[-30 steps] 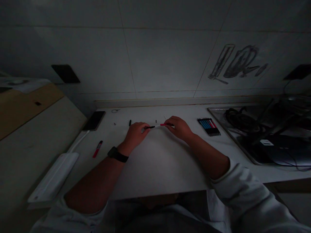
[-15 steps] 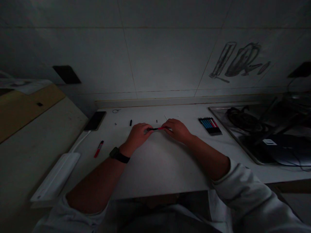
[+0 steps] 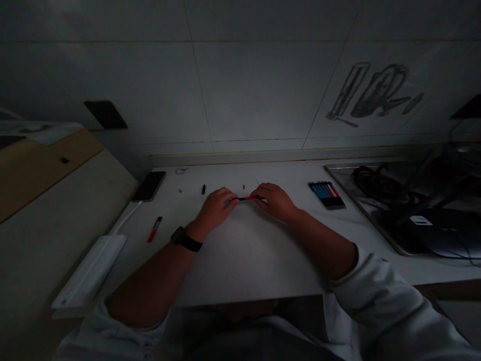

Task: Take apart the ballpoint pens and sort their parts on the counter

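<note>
Both my hands rest on a white table (image 3: 244, 260), close together near its far middle. My left hand (image 3: 216, 206) is closed on the black end of a thin red and black pen (image 3: 246, 198). My right hand (image 3: 274, 199) pinches the pen's red end. The pen lies level between the two hands. A dark watch (image 3: 184, 239) is on my left wrist. Small dark pen parts (image 3: 203, 189) lie on the table just beyond my left hand.
A row of blue and red pens (image 3: 326, 194) lies to the right. Another red pen (image 3: 154, 229) lies at the left, near a dark phone (image 3: 149, 186) and a white flat case (image 3: 90, 273). A metal tray (image 3: 409, 210) with cables stands at the right.
My hands have drawn closer together, and the white middle of the pen seen a second ago has vanished between the black and red parts. The view has shifted slightly.
</note>
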Motion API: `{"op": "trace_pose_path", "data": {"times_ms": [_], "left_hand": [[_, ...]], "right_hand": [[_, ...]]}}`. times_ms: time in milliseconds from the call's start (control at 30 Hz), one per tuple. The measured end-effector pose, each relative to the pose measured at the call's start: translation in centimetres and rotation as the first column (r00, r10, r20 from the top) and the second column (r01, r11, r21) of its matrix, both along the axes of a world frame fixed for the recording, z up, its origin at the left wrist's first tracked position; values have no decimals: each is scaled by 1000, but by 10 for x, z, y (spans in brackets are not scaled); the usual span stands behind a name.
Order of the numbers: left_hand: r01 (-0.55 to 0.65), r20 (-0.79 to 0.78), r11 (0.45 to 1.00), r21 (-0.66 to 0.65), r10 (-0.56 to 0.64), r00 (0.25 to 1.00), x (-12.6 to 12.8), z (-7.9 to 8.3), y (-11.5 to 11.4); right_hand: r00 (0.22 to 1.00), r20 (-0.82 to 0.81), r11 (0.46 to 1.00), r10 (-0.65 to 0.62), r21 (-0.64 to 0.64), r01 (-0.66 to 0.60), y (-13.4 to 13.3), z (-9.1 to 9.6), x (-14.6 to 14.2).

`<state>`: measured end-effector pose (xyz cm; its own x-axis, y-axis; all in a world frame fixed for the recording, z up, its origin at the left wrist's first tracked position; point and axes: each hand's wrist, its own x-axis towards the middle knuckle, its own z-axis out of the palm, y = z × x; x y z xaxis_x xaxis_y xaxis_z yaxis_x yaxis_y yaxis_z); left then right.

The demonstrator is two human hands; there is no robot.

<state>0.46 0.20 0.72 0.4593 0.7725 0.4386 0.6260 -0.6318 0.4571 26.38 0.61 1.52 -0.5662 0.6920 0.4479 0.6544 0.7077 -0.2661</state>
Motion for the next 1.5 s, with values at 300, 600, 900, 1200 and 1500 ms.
{"op": "trace_pose_path", "data": {"times_ms": [300, 600, 900, 1200, 1500], "left_hand": [[18, 22, 1000, 14, -19, 1000, -2, 2, 0], [-5, 35, 1000, 13, 4, 999, -3, 1, 0], [64, 63, 998, -18, -63, 996, -3, -1, 1], [53, 17, 997, -57, -52, 999, -4, -6, 5], [54, 44, 998, -28, -53, 998, -5, -7, 5]], "right_hand": [[998, -62, 992, 23, -123, -30, 1, -5, -2], [999, -41, 997, 32, -62, -34, 3, -3, 0], [999, -20, 997, 40, -60, -41, 2, -3, 0], [999, -7, 996, 50, -67, -51, 1, -1, 0], [999, -11, 998, 47, -43, -48, 4, -6, 2]]}}
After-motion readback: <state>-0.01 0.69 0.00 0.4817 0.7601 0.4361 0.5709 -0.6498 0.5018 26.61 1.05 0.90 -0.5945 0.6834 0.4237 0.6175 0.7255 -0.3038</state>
